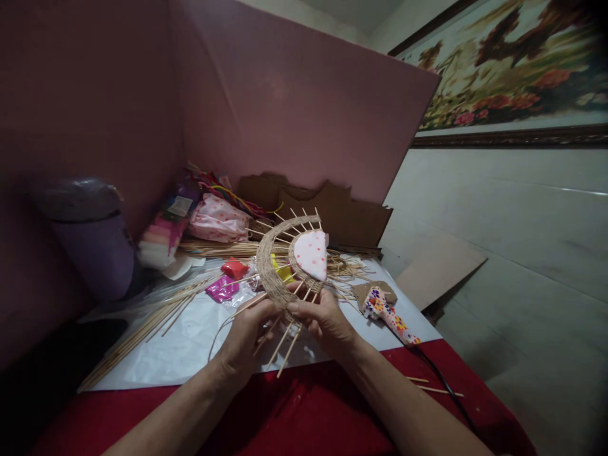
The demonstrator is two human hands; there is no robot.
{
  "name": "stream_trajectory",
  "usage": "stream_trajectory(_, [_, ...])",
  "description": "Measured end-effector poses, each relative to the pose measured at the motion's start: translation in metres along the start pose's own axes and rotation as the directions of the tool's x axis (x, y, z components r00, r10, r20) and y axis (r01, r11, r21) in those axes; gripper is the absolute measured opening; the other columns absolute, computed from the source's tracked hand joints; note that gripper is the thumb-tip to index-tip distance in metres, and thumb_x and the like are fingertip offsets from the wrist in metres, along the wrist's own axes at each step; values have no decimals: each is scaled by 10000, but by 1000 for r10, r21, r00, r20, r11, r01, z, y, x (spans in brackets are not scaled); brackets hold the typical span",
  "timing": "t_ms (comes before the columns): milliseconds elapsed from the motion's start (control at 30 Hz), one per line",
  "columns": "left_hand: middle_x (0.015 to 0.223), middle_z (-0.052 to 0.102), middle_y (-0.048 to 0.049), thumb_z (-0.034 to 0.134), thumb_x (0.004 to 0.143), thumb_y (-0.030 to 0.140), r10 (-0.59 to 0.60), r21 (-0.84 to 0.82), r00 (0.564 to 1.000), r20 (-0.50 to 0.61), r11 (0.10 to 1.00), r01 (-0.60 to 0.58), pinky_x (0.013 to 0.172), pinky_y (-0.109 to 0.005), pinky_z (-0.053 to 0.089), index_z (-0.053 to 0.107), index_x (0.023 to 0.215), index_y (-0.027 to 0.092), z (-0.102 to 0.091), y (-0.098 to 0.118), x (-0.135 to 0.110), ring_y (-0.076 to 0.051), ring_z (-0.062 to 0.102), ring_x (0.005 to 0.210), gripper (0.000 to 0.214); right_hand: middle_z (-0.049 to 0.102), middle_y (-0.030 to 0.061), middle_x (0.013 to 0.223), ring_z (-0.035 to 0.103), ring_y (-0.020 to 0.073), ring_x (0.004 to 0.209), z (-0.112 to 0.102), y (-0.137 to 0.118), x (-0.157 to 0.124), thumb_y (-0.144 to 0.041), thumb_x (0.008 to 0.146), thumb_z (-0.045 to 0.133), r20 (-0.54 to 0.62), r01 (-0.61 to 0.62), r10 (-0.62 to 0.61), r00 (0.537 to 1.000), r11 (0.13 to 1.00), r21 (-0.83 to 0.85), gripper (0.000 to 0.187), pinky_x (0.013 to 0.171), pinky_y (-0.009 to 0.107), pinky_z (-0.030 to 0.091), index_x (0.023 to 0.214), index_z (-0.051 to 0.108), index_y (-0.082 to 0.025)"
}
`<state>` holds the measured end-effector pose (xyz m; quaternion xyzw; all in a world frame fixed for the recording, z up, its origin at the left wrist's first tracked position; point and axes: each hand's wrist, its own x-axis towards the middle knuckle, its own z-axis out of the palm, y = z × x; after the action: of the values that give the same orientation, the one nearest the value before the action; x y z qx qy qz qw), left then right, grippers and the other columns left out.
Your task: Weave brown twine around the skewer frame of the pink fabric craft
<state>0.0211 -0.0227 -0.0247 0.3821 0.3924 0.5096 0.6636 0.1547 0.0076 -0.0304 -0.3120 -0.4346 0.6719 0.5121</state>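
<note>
Both hands hold up a half-round craft piece (289,263) made of thin wooden sticks fanning out from a white polka-dot fabric centre (311,254), with jute twine woven in a band around it. My left hand (247,339) is closed on the lower left sticks and a loose strand of twine. My right hand (325,320) pinches the sticks at the bottom edge of the woven band. The piece is raised above a white sheet (190,348) on a red cloth (294,411).
A bundle of long sticks (142,326) lies at left. Beyond are pink fabric (218,218), coloured bits, cardboard pieces (332,209), and a purple bin (90,234). A floral-patterned glue gun (387,313) with a black cord lies at right. A pink wall stands behind.
</note>
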Motion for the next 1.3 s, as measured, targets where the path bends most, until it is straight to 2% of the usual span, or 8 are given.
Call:
stream_trajectory(100, [877,669,-23,547,726,316,-10,-12,1000,0,1000,10,563,-217,374,634,1004,188,0,0,1,-158,560,740,319,657,8,757,591,134,676,0,1,1,-166,528,737,-6,22,-22,1000,1000,1,330,670,267,437,847,651,-168])
stream_trajectory(200, [877,666,-26,579,722,333,-1,-18,1000,29,1000,1,569,-213,377,633,989,180,-2,-2,2,-142,551,710,312,653,4,765,587,128,674,-1,2,1,-175,532,743,-3,29,-29,1000,1000,-7,333,665,261,435,852,652,-173])
stream_trajectory(333, [859,669,-22,591,706,291,-14,9,1000,8,1000,14,564,-198,372,636,972,173,-3,-3,3,-126,549,703,295,651,2,760,590,136,684,-2,3,1,-185,531,756,-1,24,-24,1000,999,-34,363,673,272,435,877,644,-174])
stream_trajectory(667, [912,684,-34,584,682,258,37,14,999,6,999,-37,566,-218,388,631,1034,180,-3,-4,4,-148,578,711,364,659,9,764,596,152,705,-2,5,1,-182,540,748,18,46,-45,999,998,-46,354,700,296,439,878,644,-173])
stream_trajectory(900, [885,682,-15,602,681,328,-16,0,1000,-25,1000,16,599,-220,380,652,909,196,-6,-4,2,-161,582,804,268,654,-3,768,593,147,698,-6,7,3,-166,536,755,8,60,-59,998,997,-41,355,694,296,444,875,650,-188])
stream_trajectory(1067, [903,674,-15,578,693,275,9,69,1000,-21,998,-8,628,-234,395,637,1009,207,-5,-5,4,-163,574,798,328,665,16,796,602,167,733,-7,8,4,-173,547,755,42,88,-85,995,993,-76,363,726,319,450,894,648,-180])
stream_trajectory(1200, [912,688,-53,612,661,257,20,2,1000,1,1000,-20,626,-252,423,641,1017,163,-2,-4,5,-194,603,779,370,667,11,776,599,158,708,-5,8,3,-163,551,748,44,86,-83,996,994,-73,352,702,305,450,889,651,-180])
stream_trajectory(1300, [958,685,-52,608,668,253,36,4,999,28,999,-36,647,-261,432,621,1073,176,-2,-4,4,-203,609,805,412,671,7,774,602,154,707,-5,7,3,-164,547,753,49,80,-77,996,995,-59,345,699,298,451,878,656,-182])
